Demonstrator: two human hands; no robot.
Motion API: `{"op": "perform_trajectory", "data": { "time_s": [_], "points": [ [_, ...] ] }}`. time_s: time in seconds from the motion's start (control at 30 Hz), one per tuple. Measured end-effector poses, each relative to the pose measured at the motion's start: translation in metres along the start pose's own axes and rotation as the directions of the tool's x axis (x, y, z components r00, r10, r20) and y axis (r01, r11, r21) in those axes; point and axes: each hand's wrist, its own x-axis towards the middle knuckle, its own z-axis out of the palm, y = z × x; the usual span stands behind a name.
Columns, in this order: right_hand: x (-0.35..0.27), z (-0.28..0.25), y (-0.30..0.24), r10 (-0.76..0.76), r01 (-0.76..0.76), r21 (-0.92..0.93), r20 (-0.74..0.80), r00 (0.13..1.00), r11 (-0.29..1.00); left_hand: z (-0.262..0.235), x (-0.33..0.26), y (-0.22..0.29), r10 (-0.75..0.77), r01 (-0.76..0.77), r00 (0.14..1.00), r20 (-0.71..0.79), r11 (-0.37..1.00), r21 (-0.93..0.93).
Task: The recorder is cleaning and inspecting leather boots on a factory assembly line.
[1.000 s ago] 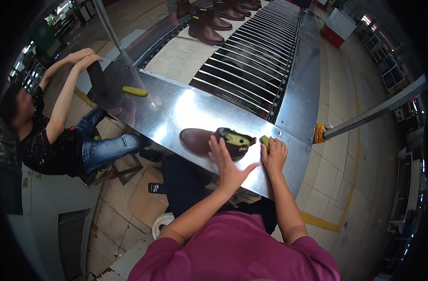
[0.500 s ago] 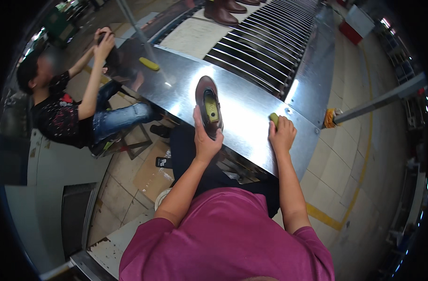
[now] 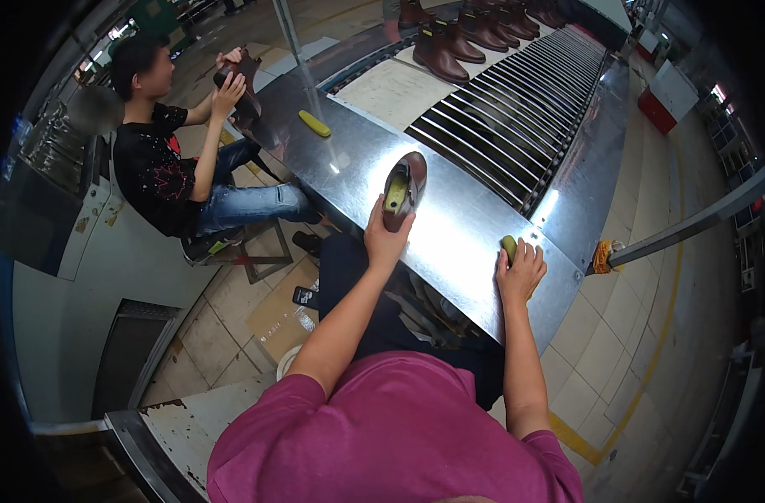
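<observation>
My left hand [image 3: 386,239] grips a dark brown leather boot [image 3: 418,171] at its heel end, over the metal table's near edge. The boot's toe points away from me. In its opening sits a yellow-green block [image 3: 396,194] with a dark hole, like a shoe last. At the table's right, my right hand [image 3: 524,273] is closed round a yellow-green oblong piece [image 3: 509,246]; only its far end shows, so its kind is unclear. A similar yellow-green oblong piece [image 3: 315,123] lies alone on the table farther left.
A metal-rod conveyor [image 3: 504,117] runs away beyond the table [image 3: 458,243], with several brown boots [image 3: 439,52] beside it. On the left a seated co-worker [image 3: 160,142] holds another brown boot [image 3: 247,101]. A slanting metal bar [image 3: 692,218] meets the table's right corner.
The view has shifted, showing more of the boots beyond. The boot in my left hand has tilted and turned slightly, toe to the right. My right hand keeps hold of the oblong piece.
</observation>
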Motion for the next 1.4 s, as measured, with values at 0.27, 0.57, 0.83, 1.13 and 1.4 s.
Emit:
{"op": "perform_trajectory", "data": {
  "time_s": [0.27,0.57,0.83,1.13,1.4],
  "points": [
    [-0.003,-0.011,-0.012,-0.069,0.068,0.034,0.047,0.996,0.997,-0.016,0.009,0.003,0.015,-0.015,0.998,0.057,1.000,0.005],
    [0.018,-0.020,-0.085,-0.313,0.162,0.606,0.151,0.938,0.779,-0.017,0.068,0.106,-0.194,0.140,0.958,0.212,0.959,0.246],
    [0.128,-0.015,-0.171,-0.008,-0.042,0.825,0.056,0.998,0.563,-0.017,0.104,0.169,-0.034,-0.084,0.895,0.445,0.967,0.241],
    [0.162,-0.007,-0.152,0.077,-0.132,0.821,0.107,0.991,0.556,0.030,0.106,0.140,0.176,-0.160,0.948,0.264,0.984,-0.080],
    [0.166,-0.007,-0.148,0.110,-0.193,0.808,0.158,0.981,0.556,0.044,0.109,0.134,0.160,-0.136,0.947,0.278,0.985,-0.106]
  ]
}}
